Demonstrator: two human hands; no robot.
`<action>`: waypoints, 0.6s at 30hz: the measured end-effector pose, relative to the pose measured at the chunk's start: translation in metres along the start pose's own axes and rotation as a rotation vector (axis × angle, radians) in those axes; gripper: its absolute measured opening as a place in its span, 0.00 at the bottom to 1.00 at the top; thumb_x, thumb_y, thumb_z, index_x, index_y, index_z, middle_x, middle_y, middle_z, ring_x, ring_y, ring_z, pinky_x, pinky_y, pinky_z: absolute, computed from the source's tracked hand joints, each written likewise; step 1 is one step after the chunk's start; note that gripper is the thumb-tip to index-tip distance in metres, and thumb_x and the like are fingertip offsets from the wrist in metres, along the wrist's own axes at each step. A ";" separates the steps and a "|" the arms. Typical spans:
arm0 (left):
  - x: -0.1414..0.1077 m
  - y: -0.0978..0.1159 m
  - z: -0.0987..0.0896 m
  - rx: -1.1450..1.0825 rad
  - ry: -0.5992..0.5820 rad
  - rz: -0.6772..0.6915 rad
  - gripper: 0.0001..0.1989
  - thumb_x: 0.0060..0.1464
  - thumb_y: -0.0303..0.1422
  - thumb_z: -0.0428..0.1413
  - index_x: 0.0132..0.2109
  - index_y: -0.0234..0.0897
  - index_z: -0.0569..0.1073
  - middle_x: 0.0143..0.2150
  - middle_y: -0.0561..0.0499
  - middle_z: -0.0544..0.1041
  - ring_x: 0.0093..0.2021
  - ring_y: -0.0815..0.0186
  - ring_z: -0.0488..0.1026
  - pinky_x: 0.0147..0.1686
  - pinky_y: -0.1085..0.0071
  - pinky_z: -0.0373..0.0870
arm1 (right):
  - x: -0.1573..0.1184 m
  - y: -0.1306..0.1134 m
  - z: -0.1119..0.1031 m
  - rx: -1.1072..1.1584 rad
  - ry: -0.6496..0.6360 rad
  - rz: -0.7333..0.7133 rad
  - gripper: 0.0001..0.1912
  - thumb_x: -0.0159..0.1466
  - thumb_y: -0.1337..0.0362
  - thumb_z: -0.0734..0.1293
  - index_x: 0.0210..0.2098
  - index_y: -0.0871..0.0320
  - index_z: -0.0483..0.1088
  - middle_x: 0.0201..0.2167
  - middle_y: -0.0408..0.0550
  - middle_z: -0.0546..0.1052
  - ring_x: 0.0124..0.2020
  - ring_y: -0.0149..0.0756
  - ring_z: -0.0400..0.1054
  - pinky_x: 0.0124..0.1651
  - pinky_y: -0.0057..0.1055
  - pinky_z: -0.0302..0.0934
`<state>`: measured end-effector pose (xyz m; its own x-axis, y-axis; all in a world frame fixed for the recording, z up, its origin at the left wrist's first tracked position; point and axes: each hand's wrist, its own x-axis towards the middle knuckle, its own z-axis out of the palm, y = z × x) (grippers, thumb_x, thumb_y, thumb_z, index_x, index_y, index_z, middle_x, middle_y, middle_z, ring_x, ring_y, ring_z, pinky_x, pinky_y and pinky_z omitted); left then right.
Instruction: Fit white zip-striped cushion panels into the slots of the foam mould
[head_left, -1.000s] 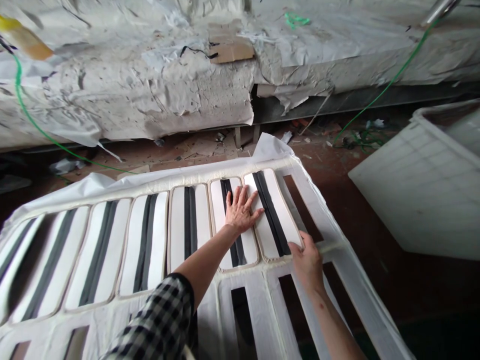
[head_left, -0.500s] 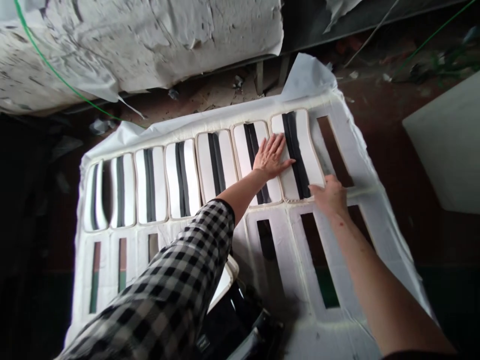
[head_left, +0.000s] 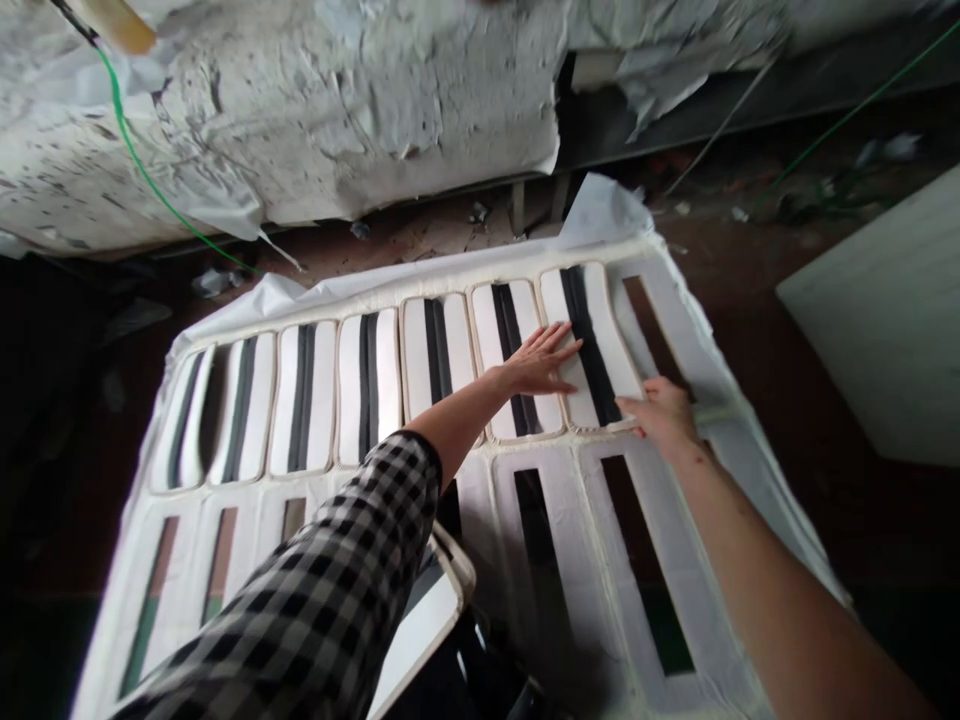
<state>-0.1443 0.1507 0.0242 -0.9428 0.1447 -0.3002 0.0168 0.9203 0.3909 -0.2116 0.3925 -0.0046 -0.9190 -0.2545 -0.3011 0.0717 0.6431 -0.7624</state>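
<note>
A white padded panel (head_left: 616, 355) with a black strip down its middle lies at the right end of a row of similar panels (head_left: 304, 400). My left hand (head_left: 541, 362) rests on its left side, fingers spread, the fingertips reaching the black strip. At its lower right corner, my right hand (head_left: 664, 412) pinches the edge between thumb and fingers. Underneath is a white cloth-covered board (head_left: 555, 450) with long slots. The leftmost panel (head_left: 180, 420) curls up along its right edge.
Another white panel (head_left: 427, 625) sits near me beside a dark, shiny object (head_left: 480, 670), partly behind my left sleeve. A worn, paper-covered bench (head_left: 337, 130) runs along the back, with a green cord (head_left: 139, 175) hanging. A pale board (head_left: 892, 310) stands at right. Scraps litter the floor.
My left hand has slid slightly toward me on the panel, and its fingers now point more to the right. My right hand keeps its grip at the corner. The view has tilted up.
</note>
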 end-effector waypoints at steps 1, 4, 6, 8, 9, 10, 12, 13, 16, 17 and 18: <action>-0.001 -0.001 -0.002 0.007 -0.012 0.017 0.47 0.56 0.53 0.59 0.73 0.37 0.48 0.75 0.40 0.32 0.74 0.53 0.29 0.71 0.55 0.32 | -0.001 -0.002 -0.002 -0.023 0.000 0.006 0.13 0.50 0.67 0.75 0.33 0.62 0.72 0.21 0.45 0.77 0.16 0.34 0.65 0.18 0.30 0.60; -0.001 -0.005 -0.002 0.023 0.009 0.039 0.48 0.56 0.56 0.58 0.72 0.40 0.48 0.75 0.40 0.33 0.74 0.54 0.30 0.71 0.55 0.35 | -0.002 -0.010 -0.005 -0.087 0.010 0.010 0.11 0.50 0.66 0.74 0.32 0.60 0.72 0.22 0.44 0.77 0.21 0.37 0.70 0.24 0.30 0.63; -0.001 -0.006 -0.001 0.031 0.023 0.039 0.47 0.56 0.58 0.56 0.73 0.41 0.48 0.75 0.41 0.33 0.74 0.54 0.30 0.71 0.54 0.36 | -0.004 -0.015 -0.007 -0.127 0.018 0.012 0.11 0.49 0.66 0.74 0.31 0.59 0.71 0.23 0.45 0.77 0.25 0.39 0.72 0.28 0.31 0.65; -0.002 -0.005 0.001 0.033 0.036 0.036 0.47 0.56 0.58 0.56 0.73 0.42 0.48 0.75 0.41 0.33 0.74 0.55 0.30 0.72 0.55 0.36 | -0.005 -0.021 -0.008 -0.161 0.021 0.019 0.10 0.49 0.66 0.73 0.30 0.58 0.70 0.25 0.46 0.77 0.29 0.41 0.73 0.32 0.32 0.66; -0.003 -0.003 0.003 0.031 0.045 0.032 0.46 0.56 0.58 0.55 0.73 0.42 0.48 0.75 0.41 0.34 0.74 0.55 0.31 0.72 0.55 0.35 | -0.006 -0.023 -0.009 -0.172 0.019 0.026 0.10 0.49 0.67 0.73 0.30 0.58 0.70 0.26 0.47 0.77 0.30 0.41 0.73 0.33 0.33 0.66; -0.003 -0.002 0.004 0.026 0.059 0.021 0.46 0.57 0.58 0.55 0.72 0.42 0.49 0.75 0.41 0.34 0.74 0.56 0.32 0.72 0.56 0.35 | -0.006 -0.025 -0.009 -0.178 0.013 0.035 0.10 0.49 0.67 0.73 0.30 0.58 0.70 0.25 0.47 0.77 0.30 0.41 0.73 0.33 0.33 0.66; -0.003 0.000 0.007 0.010 0.091 -0.004 0.45 0.57 0.57 0.55 0.72 0.42 0.50 0.75 0.42 0.35 0.74 0.56 0.32 0.72 0.56 0.34 | -0.006 -0.026 -0.010 -0.169 -0.013 0.061 0.10 0.49 0.66 0.73 0.31 0.58 0.70 0.24 0.45 0.76 0.26 0.39 0.72 0.28 0.31 0.65; -0.003 -0.001 0.009 -0.003 0.102 -0.013 0.45 0.57 0.58 0.55 0.72 0.42 0.50 0.75 0.42 0.35 0.74 0.55 0.32 0.72 0.56 0.34 | -0.006 -0.025 -0.010 -0.157 -0.030 0.074 0.10 0.50 0.65 0.72 0.32 0.58 0.70 0.23 0.45 0.76 0.22 0.38 0.71 0.24 0.31 0.64; -0.002 -0.004 0.011 -0.049 0.088 0.014 0.47 0.55 0.59 0.56 0.72 0.43 0.48 0.75 0.42 0.34 0.74 0.53 0.31 0.72 0.53 0.34 | -0.005 -0.022 -0.011 -0.134 -0.068 0.102 0.10 0.54 0.64 0.71 0.34 0.59 0.70 0.23 0.44 0.77 0.16 0.34 0.66 0.16 0.29 0.59; -0.001 -0.006 0.010 -0.058 0.076 0.033 0.48 0.54 0.59 0.57 0.73 0.43 0.48 0.75 0.42 0.33 0.74 0.52 0.30 0.72 0.53 0.34 | -0.004 -0.021 -0.011 -0.139 -0.073 0.105 0.10 0.55 0.64 0.71 0.35 0.59 0.69 0.23 0.44 0.78 0.15 0.34 0.66 0.15 0.28 0.58; -0.001 -0.007 0.009 -0.061 0.067 0.047 0.49 0.54 0.59 0.58 0.73 0.43 0.48 0.75 0.42 0.33 0.74 0.52 0.30 0.72 0.53 0.34 | -0.003 -0.020 -0.011 -0.152 -0.075 0.105 0.10 0.56 0.64 0.71 0.35 0.59 0.69 0.24 0.44 0.78 0.15 0.34 0.66 0.15 0.28 0.58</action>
<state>-0.1402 0.1471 0.0135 -0.9618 0.1606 -0.2217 0.0433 0.8890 0.4558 -0.2141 0.3880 0.0180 -0.8775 -0.2300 -0.4208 0.1010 0.7692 -0.6310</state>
